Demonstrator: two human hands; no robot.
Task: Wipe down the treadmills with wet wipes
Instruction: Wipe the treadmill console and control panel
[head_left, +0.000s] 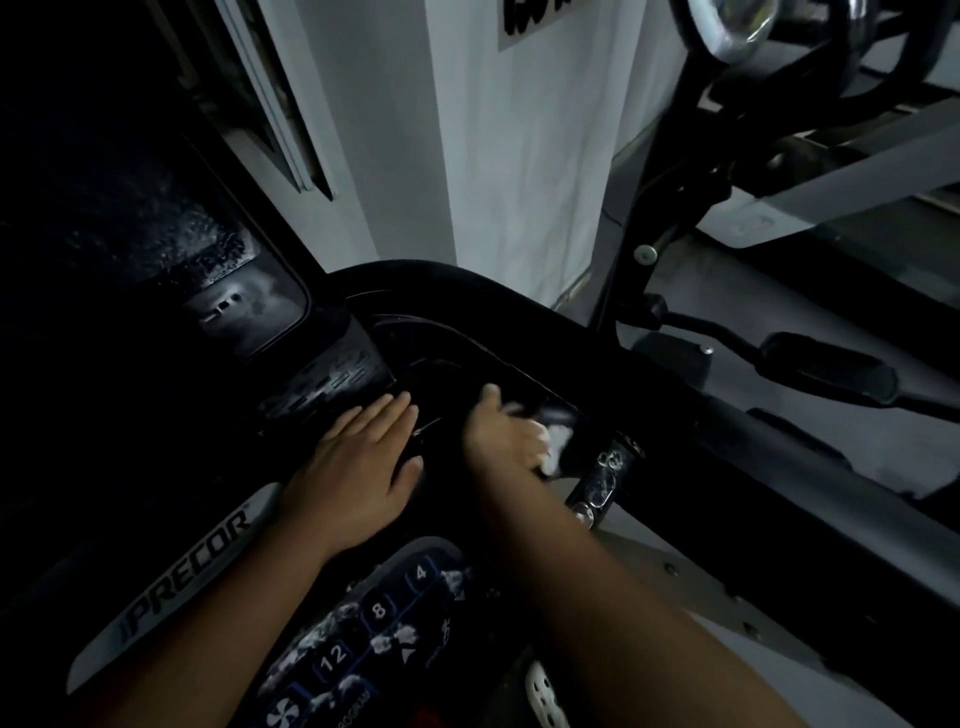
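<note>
Wiping treadmill console (441, 364) | our right hand (506, 439) clenched the wet wipe (558, 444); left hand (363, 467) lay flat, released | next, we judged: keypad (379, 618).

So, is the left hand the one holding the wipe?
No, the left hand lies flat on the console; the right hand grips the wipe.

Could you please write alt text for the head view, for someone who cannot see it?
In dim light, a right hand grips a white wet wipe against a black treadmill console, while the left hand rests flat beside it. Wet smears dot the keypad below.
</note>
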